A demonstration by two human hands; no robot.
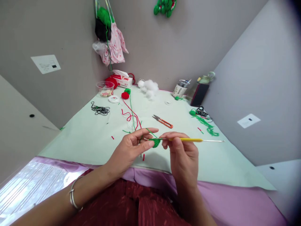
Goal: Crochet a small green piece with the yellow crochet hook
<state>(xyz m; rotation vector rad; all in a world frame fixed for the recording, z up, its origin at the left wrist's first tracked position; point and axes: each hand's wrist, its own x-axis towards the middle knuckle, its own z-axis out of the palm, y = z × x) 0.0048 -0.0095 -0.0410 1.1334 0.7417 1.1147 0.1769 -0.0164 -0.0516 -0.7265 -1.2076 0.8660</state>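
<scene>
Between the thumb and fingers of my left hand (131,146) is pinched a small green crochet piece (156,143). Green yarn runs from the piece up over my left index finger. My right hand (184,153) grips a crochet hook with a yellow handle (188,139); its thin metal tip reaches the top edge of the green piece, and a second metal end points right. Whether the tip sits inside a stitch is too small to tell. Beyond my hands lie orange-handled thread snips (162,121). A red yarn ball (125,95) and a green yarn ball (127,91) rest farther back.
At the back stand a tissue box (124,82), a clear plastic tub (105,89), white stuffing (150,88) and a can of pens (180,89). A phone (199,94) leans at the right, near green yarn strands (208,125). Black cord (100,109) lies left.
</scene>
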